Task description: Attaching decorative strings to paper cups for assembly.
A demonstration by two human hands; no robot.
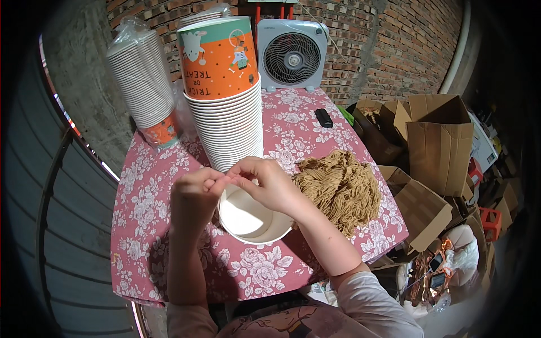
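Observation:
A white-lined paper bucket [275,224] stands mouth up near the middle of the table. Over its far left rim my left hand [194,191] is closed, fingers curled in. My right hand [267,181] meets it there, thumb and fingertips pinched together. Whatever lies between the fingertips is too small or hidden to make out. Just beyond my hands rises a tall stack of nested paper buckets [226,127], the top one orange and green with printed figures, set upside down. Right of the bucket lies a loose heap of tan cord [341,191].
A pink flowered cloth [265,267] covers the table. A grey box fan [293,56] stands at the back, with a small black object [323,118] in front of it. Another stack of buckets in clear plastic [141,79] leans at the left. Cardboard boxes [439,146] crowd the right side.

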